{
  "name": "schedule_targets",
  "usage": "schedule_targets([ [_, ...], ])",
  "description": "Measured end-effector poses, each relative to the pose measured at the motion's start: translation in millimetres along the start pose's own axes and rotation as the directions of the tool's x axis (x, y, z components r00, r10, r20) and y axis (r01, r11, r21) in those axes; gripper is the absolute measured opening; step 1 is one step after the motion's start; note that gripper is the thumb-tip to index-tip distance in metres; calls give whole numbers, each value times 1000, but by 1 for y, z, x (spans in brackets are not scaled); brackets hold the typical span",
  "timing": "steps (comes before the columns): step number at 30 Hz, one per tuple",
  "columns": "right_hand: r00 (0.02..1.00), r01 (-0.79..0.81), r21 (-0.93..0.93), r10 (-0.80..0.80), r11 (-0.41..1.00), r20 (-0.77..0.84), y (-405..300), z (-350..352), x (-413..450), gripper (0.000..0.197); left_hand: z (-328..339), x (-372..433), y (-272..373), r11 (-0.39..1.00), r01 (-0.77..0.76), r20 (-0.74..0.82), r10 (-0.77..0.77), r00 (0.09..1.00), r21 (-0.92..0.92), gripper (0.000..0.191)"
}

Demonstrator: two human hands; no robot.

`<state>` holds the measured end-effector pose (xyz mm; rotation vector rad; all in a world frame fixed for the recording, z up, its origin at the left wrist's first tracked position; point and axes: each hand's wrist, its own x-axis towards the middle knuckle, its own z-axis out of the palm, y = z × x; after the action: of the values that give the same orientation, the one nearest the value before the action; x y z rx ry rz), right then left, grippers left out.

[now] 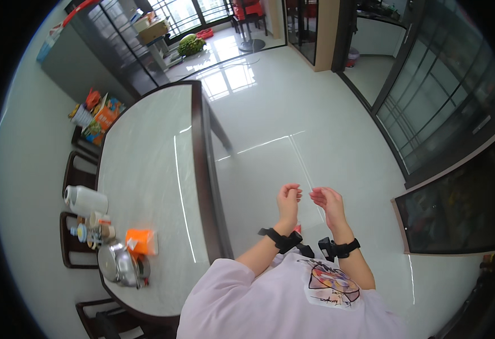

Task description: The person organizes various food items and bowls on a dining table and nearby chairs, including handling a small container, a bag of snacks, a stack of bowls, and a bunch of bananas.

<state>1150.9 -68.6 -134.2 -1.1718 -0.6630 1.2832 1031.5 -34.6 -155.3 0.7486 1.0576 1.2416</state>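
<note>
My left hand (289, 203) is held out in front of my body above the tiled floor, its fingers loosely curled around nothing. Facing it a short way off is my right hand (330, 204), also bare of any object, with bent fingers. The two hands do not touch. Each wrist wears a black strap with a small device, the left wrist device (287, 242) and the right wrist device (334, 249). To the left stands a table (154, 140) with a pale marble-like top and a dark rim. A small patch of red shows beyond my left forearm, mostly hidden.
On the table are an orange packet (141, 241), a shiny metal pot (122, 262), a white canister (86, 200) and several jars. Dark chairs (77, 169) line its far side. Sliding glass doors (434, 89) and a dark-panelled cabinet (459, 212) stand right. Green bananas (191, 45) lie ahead.
</note>
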Motion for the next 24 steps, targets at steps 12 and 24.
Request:
schedule_targets([
  [12,997,-45,67,41,997,63,-77,12,183,25,48,151,56,988,-103,-172,83,982,-115,11],
  [24,917,-11,-96,48,995,397,-166,63,364,26,76,259,105,880,-436,-531,282,799,-188,15],
])
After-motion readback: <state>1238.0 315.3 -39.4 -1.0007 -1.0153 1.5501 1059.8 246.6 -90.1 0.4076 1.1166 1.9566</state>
